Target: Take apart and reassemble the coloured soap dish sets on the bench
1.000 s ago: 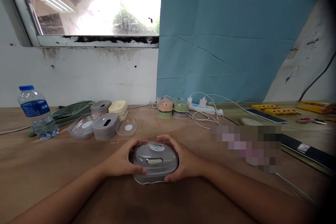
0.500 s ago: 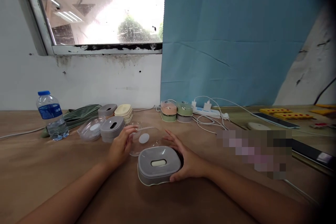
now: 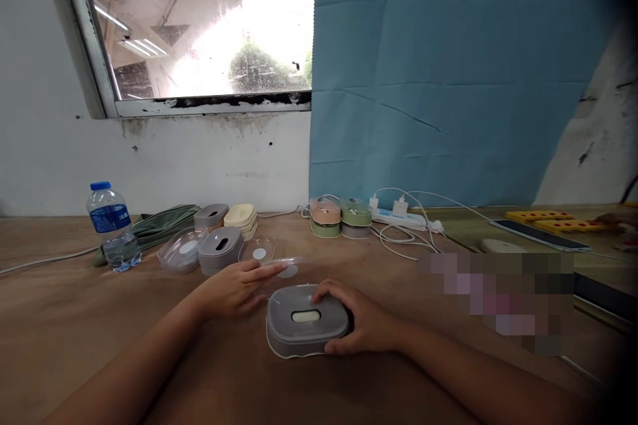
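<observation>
On the brown tabletop in front of me sits a grey oval plastic box (image 3: 289,322) with a pale rim at its base. Through the slot in its top a cream-coloured piece (image 3: 306,316) shows. My right hand (image 3: 356,322) grips the box's right end, fingertips on top and thumb low at the front. My left hand (image 3: 244,287) is behind and left of the box, its fingers at the left edge of a clear plastic cover (image 3: 299,263) with a white round sticker. The cover is tilted and partly blurred; the left thumb's contact is hard to see.
At the back left are another grey box (image 3: 219,251), clear covers (image 3: 174,252), stacked cream pieces (image 3: 242,216) and a water bottle (image 3: 114,229). Pink (image 3: 325,210) and green boxes (image 3: 355,211), a power strip (image 3: 406,218) and cables lie behind. Phones lie at right.
My right fingers have left the clear cover and come down onto the grey box's top. The cover has shifted right and tilted flatter, with my left hand moving right alongside it.
</observation>
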`<state>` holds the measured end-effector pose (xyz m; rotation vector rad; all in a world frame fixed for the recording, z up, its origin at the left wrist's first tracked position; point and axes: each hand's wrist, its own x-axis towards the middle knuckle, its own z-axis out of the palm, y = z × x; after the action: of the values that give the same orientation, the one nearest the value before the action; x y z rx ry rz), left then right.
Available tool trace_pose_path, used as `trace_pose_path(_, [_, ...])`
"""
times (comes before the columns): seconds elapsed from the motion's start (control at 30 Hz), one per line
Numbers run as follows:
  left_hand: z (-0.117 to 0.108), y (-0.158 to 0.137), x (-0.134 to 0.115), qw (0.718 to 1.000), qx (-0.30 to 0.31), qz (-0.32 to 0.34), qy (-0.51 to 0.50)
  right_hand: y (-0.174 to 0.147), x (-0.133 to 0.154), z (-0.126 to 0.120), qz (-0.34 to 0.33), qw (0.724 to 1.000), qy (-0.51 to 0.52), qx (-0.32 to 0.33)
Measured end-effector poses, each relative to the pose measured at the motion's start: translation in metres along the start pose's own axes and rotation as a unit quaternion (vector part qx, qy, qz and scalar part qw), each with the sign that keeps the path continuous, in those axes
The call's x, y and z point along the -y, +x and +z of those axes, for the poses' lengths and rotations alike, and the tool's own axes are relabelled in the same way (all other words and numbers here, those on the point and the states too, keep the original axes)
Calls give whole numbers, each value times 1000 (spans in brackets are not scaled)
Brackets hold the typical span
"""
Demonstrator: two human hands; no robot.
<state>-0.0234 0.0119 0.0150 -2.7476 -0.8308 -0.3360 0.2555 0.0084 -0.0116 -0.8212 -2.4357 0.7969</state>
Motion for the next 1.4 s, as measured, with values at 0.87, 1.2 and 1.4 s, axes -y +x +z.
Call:
trace_pose_path(0.87, [31, -1, 19, 961, -212, -176, -3, 2, -1, -1, -56, 998, -25, 5])
trace_pose_path(1.2, [53, 9, 32, 967, -153, -196, 52, 2, 1, -1, -61, 998, -32, 1])
trace_pose_path(1.4, [53, 9, 31, 970, -115, -192, 93, 2, 2, -2, -61, 998, -34, 9])
